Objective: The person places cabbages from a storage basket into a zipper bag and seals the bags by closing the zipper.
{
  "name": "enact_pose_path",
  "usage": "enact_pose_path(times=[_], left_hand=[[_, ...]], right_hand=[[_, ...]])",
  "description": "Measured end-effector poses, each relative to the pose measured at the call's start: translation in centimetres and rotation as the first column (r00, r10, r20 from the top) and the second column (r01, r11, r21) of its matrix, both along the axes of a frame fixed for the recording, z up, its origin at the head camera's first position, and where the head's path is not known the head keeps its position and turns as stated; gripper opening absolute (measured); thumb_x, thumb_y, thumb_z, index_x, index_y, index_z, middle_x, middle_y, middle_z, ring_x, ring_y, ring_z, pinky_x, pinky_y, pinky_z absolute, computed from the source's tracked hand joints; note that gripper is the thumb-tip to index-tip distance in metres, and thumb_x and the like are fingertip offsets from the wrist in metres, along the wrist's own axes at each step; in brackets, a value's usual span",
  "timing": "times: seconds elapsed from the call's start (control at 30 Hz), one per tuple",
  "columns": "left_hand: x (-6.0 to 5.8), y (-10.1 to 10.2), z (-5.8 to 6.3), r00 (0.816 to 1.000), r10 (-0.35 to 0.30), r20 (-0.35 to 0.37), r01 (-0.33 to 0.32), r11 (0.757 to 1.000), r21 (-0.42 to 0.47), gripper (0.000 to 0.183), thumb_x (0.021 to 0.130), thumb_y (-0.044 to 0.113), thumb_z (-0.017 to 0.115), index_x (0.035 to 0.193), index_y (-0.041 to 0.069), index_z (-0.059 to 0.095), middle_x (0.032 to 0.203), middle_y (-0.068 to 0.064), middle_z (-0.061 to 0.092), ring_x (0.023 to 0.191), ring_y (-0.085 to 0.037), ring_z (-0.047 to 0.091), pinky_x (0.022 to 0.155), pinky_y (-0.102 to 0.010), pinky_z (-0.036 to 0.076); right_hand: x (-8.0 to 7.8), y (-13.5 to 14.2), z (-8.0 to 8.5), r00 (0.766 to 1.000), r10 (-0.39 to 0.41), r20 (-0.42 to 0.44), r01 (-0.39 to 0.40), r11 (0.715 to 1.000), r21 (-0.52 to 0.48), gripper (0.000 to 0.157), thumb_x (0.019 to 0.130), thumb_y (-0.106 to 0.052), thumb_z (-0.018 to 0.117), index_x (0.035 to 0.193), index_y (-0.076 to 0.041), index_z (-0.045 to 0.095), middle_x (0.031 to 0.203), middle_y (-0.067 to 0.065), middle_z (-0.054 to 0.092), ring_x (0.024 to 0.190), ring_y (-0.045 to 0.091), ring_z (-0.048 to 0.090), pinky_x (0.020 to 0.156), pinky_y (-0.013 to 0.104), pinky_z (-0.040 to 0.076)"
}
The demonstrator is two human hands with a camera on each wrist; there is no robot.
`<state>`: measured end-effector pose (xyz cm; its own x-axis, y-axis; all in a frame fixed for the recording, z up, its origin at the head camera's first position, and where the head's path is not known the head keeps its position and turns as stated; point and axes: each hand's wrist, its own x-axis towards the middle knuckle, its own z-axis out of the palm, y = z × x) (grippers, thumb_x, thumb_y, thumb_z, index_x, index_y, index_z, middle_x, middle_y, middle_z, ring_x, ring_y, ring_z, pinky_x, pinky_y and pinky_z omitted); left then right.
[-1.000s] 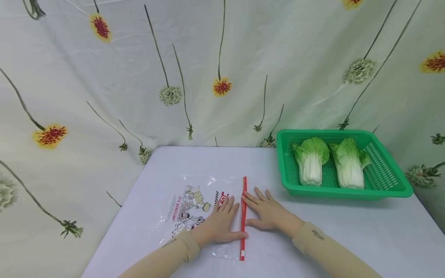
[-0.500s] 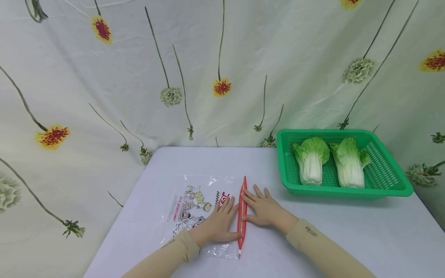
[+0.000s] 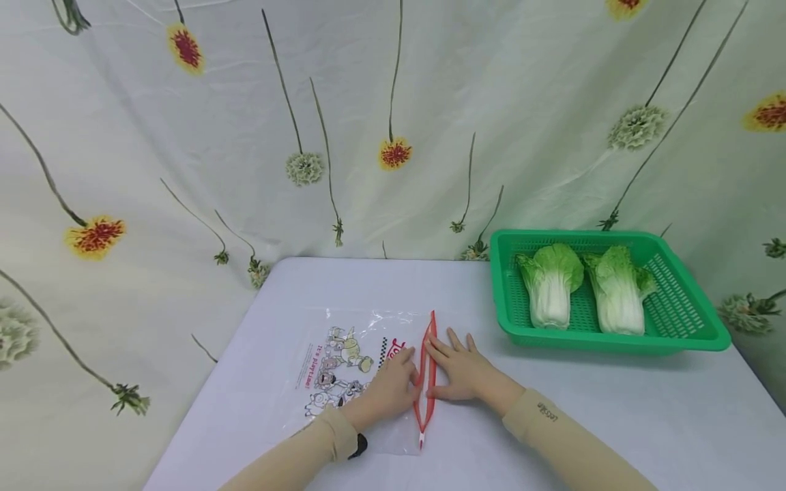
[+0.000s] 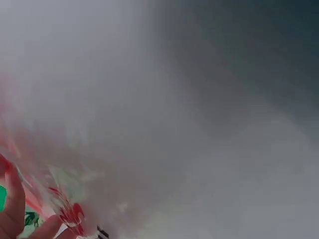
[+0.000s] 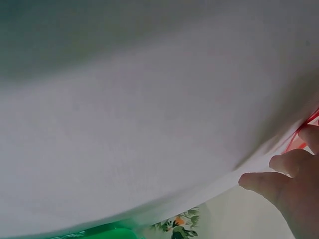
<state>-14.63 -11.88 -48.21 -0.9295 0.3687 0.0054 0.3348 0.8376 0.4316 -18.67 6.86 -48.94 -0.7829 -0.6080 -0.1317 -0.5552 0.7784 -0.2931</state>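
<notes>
A clear zip bag [image 3: 344, 348] printed with cartoon animals lies flat on the white table, its red-edged mouth [image 3: 432, 320] facing right. The two red edges stand apart in the middle and meet at both ends. My left hand [image 3: 388, 390] lies over the bag with bent fingers, pinching the left red edge between thumb and fingers. Fingers [image 4: 15, 199] against crinkled plastic show low in the left wrist view. My right hand [image 3: 464, 374] rests palm down with spread fingers, fingertips on the right red edge.
A green plastic basket [image 3: 604, 341] stands at the back right of the table [image 3: 368, 279]. Inside lie two napa cabbages, one on the left [image 3: 550, 293] and one on the right [image 3: 617, 296]. A flower-print curtain [image 3: 245, 123] hangs behind.
The bag's red edges, together a second ago, have parted into a gap. My left hand went from flat and spread to bent fingers at the edge. My right hand shifted slightly left.
</notes>
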Motion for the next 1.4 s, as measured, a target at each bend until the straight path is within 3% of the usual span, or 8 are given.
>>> enact_pose_path(times=[0.1, 0.27, 0.47, 0.73, 0.97, 1.13, 1.3, 1.4], left_hand=[[-0.2, -0.3, 0.3, 0.994, 0.1, -0.035, -0.095, 0.988, 0.119, 0.015, 0.089, 0.009, 0.066, 0.077, 0.006, 0.058, 0.104, -0.016, 0.063, 0.093, -0.026, 0.062, 0.08, -0.034, 0.054], [-1.2, -1.4, 1.2, 0.968, 0.248, -0.036, -0.237, 0.953, 0.189, 0.01, 0.093, 0.005, 0.059, 0.086, 0.006, 0.052, 0.069, -0.001, 0.051, 0.057, -0.009, 0.045, 0.048, -0.02, 0.038], [-1.6, -2.0, 3.7, 0.963, 0.155, -0.219, -0.183, 0.976, -0.115, 0.016, 0.086, -0.004, 0.064, 0.096, 0.007, 0.061, 0.079, -0.007, 0.061, 0.062, -0.017, 0.054, 0.053, -0.028, 0.046], [-0.5, -1.0, 5.9, 0.942, 0.056, -0.331, -0.193, 0.897, -0.399, 0.044, 0.08, 0.007, 0.077, 0.122, -0.001, 0.065, 0.116, -0.014, 0.065, 0.091, -0.028, 0.064, 0.063, -0.036, 0.057], [-0.3, -1.3, 6.3, 0.955, 0.187, -0.23, -0.225, 0.962, -0.153, 0.073, 0.078, -0.004, 0.069, 0.145, -0.005, 0.04, 0.137, -0.023, 0.052, 0.093, -0.031, 0.064, 0.053, -0.03, 0.052], [0.1, -1.4, 7.3, 0.959, 0.14, -0.245, -0.147, 0.989, -0.011, 0.079, 0.074, -0.013, 0.062, 0.149, 0.002, 0.038, 0.142, -0.017, 0.052, 0.098, -0.024, 0.064, 0.059, -0.027, 0.052], [0.7, -1.1, 9.0, 0.921, 0.039, -0.388, -0.04, 0.999, 0.005, 0.079, 0.074, -0.017, 0.062, 0.148, 0.007, 0.044, 0.144, -0.011, 0.052, 0.096, -0.02, 0.064, 0.066, -0.026, 0.054], [0.9, -1.3, 10.3, 0.864, -0.011, -0.503, 0.013, 1.0, 0.001, 0.078, 0.073, -0.021, 0.063, 0.144, 0.005, 0.048, 0.145, -0.012, 0.052, 0.102, -0.025, 0.064, 0.073, -0.03, 0.056]], right_hand=[[0.1, -0.1, -0.1, 1.0, -0.008, 0.023, 0.008, 1.0, 0.012, 0.088, 0.084, -0.06, 0.066, 0.154, -0.017, 0.035, 0.162, 0.005, 0.03, 0.151, 0.041, 0.015, 0.117, 0.067, 0.013], [0.1, -0.3, -0.2, 0.999, -0.021, 0.045, 0.02, 1.0, 0.024, 0.088, 0.082, -0.059, 0.068, 0.152, -0.017, 0.038, 0.162, 0.005, 0.029, 0.151, 0.041, 0.014, 0.117, 0.066, 0.014], [0.1, -0.5, -0.3, 0.999, -0.024, 0.046, 0.022, 0.999, 0.034, 0.087, 0.081, -0.058, 0.069, 0.152, -0.017, 0.039, 0.162, 0.004, 0.028, 0.151, 0.041, 0.015, 0.118, 0.065, 0.014], [-0.1, -0.9, 0.1, 0.998, 0.013, 0.062, -0.008, 0.997, -0.081, 0.088, 0.077, -0.045, 0.077, 0.149, -0.008, 0.042, 0.159, 0.011, 0.033, 0.149, 0.043, 0.021, 0.117, 0.065, 0.017], [-0.3, -1.0, 0.9, 0.998, 0.047, 0.041, -0.037, 0.972, -0.231, 0.101, 0.073, -0.03, 0.082, 0.152, 0.002, 0.029, 0.163, 0.015, 0.022, 0.149, 0.044, 0.021, 0.116, 0.064, 0.021], [-0.4, -0.9, 3.0, 0.999, 0.022, -0.045, -0.036, 0.944, -0.328, 0.107, 0.072, -0.027, 0.087, 0.153, 0.005, 0.025, 0.164, 0.018, 0.016, 0.149, 0.04, 0.02, 0.117, 0.058, 0.025], [-1.0, -1.2, 5.6, 0.965, -0.103, -0.242, -0.021, 0.888, -0.46, 0.104, 0.07, -0.025, 0.09, 0.152, 0.001, 0.031, 0.161, 0.016, 0.027, 0.145, 0.036, 0.035, 0.108, 0.046, 0.043], [-1.4, -1.2, 7.0, 0.914, -0.185, -0.36, -0.025, 0.862, -0.506, 0.097, 0.07, -0.022, 0.09, 0.149, 0.001, 0.039, 0.155, 0.017, 0.039, 0.132, 0.036, 0.05, 0.096, 0.043, 0.052]])
